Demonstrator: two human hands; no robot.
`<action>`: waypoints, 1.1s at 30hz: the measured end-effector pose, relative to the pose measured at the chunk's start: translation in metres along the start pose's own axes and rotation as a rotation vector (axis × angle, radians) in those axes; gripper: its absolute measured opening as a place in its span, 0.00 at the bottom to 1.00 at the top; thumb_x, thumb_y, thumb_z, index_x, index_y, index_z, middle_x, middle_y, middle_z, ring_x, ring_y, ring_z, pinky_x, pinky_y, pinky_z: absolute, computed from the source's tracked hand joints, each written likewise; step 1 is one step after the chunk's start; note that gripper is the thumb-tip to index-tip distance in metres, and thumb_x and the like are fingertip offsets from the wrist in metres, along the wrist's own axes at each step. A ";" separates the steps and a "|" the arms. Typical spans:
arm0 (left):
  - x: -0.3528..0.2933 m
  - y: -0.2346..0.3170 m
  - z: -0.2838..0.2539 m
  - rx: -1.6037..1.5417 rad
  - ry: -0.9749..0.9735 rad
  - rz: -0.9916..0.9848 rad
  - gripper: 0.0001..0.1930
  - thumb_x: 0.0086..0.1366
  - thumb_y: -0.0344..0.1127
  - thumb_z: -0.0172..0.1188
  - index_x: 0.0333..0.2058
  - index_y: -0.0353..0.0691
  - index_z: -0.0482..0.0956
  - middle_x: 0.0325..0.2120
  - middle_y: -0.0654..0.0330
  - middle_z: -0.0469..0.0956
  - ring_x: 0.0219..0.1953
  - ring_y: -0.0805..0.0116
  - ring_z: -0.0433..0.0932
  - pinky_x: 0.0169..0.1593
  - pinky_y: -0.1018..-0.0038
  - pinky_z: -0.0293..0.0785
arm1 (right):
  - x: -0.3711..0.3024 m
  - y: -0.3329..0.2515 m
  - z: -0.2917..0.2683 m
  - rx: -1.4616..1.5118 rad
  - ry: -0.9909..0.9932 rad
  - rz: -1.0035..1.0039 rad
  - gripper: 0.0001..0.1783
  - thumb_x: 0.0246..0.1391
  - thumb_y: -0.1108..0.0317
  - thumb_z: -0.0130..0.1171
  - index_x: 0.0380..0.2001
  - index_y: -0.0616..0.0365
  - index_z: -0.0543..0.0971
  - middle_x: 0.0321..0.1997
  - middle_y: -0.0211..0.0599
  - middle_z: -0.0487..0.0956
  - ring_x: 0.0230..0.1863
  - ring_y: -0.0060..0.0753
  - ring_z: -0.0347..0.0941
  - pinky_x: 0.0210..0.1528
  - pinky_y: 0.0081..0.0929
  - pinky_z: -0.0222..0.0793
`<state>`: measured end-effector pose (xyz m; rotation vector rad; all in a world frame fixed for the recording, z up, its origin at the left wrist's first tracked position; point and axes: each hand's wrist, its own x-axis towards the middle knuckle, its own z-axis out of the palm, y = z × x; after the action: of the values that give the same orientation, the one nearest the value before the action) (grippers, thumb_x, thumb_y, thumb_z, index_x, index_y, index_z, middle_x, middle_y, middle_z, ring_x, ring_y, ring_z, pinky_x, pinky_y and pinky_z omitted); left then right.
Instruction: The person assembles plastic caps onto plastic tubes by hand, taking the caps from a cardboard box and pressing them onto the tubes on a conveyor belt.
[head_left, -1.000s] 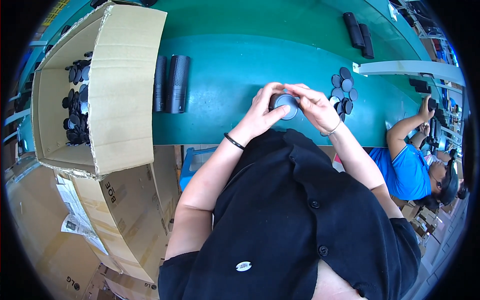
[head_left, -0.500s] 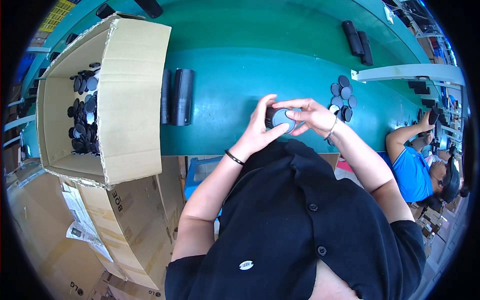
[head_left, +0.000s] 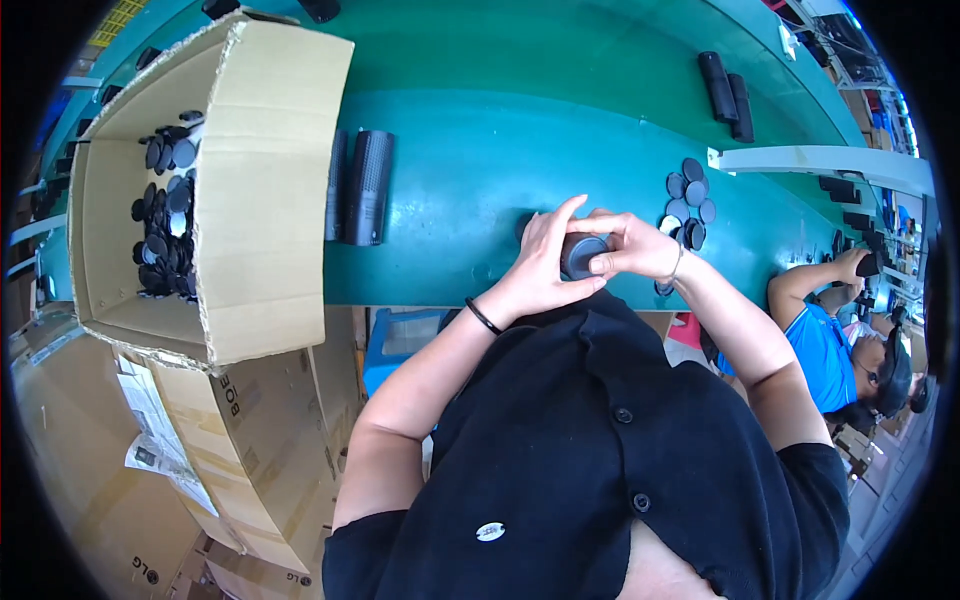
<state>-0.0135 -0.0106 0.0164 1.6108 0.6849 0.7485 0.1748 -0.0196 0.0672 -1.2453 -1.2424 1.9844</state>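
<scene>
Both my hands are together over the near edge of the green table, around a black cylinder [head_left: 584,257] whose round, flat end faces toward me and to the right. My left hand [head_left: 543,263] wraps the body, and a dark end shows past its far side. With fingers and thumb, my right hand [head_left: 640,247] grips the rim of the round end. Whether that end is a separate cap I cannot tell. To the right lies a loose group of black discs [head_left: 677,209], one with a pale face. On the left, two black perforated cylinders [head_left: 371,188] stand out beside the box.
An open cardboard box [head_left: 272,190] at the left holds many black discs [head_left: 165,250]. Two more black cylinders [head_left: 717,85] lie at the far right. A pale metal bar [head_left: 820,159] crosses the right side. A co-worker in a blue shirt [head_left: 812,350] sits farther right.
My hands and the cylinder have shifted slightly right. The round end, pale grey-blue before, now looks dark. My right thumb has moved from its face toward its rim.
</scene>
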 end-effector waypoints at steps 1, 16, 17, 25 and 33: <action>0.000 0.002 0.002 0.041 -0.025 0.010 0.47 0.47 0.45 0.66 0.63 0.41 0.50 0.49 0.47 0.66 0.52 0.50 0.63 0.59 0.55 0.53 | -0.004 0.005 0.000 0.004 0.001 0.013 0.26 0.49 0.63 0.66 0.53 0.52 0.75 0.36 0.32 0.69 0.39 0.26 0.72 0.30 0.19 0.75; 0.011 0.005 0.017 0.190 -0.125 0.099 0.49 0.42 0.45 0.67 0.63 0.41 0.53 0.46 0.49 0.69 0.49 0.50 0.66 0.60 0.55 0.51 | -0.034 0.029 0.014 0.029 0.257 -0.139 0.29 0.44 0.71 0.67 0.53 0.54 0.75 0.37 0.27 0.68 0.35 0.21 0.62 0.40 0.22 0.63; 0.013 0.005 0.016 0.175 -0.119 0.086 0.49 0.42 0.46 0.67 0.63 0.40 0.53 0.46 0.49 0.69 0.49 0.49 0.66 0.59 0.54 0.51 | -0.037 0.027 0.013 0.024 0.252 -0.152 0.29 0.44 0.71 0.67 0.53 0.54 0.75 0.37 0.27 0.68 0.35 0.21 0.62 0.40 0.22 0.63; 0.132 0.004 -0.062 0.339 0.368 0.194 0.45 0.45 0.51 0.69 0.58 0.36 0.58 0.48 0.46 0.67 0.50 0.47 0.65 0.56 0.57 0.59 | 0.005 -0.035 -0.085 -0.478 0.279 -0.106 0.36 0.39 0.75 0.68 0.56 0.47 0.72 0.39 0.29 0.68 0.40 0.26 0.67 0.45 0.29 0.67; 0.272 -0.030 -0.270 0.574 1.310 -0.235 0.40 0.45 0.34 0.66 0.56 0.31 0.55 0.54 0.43 0.59 0.55 0.42 0.59 0.57 0.56 0.60 | 0.074 -0.014 -0.230 -1.270 0.820 -0.111 0.36 0.36 0.83 0.63 0.52 0.41 0.75 0.40 0.46 0.61 0.40 0.53 0.68 0.41 0.40 0.70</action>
<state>-0.0559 0.3705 0.0474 1.3052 2.1287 1.5069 0.3423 0.1449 0.0074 -2.0978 -1.9912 0.2448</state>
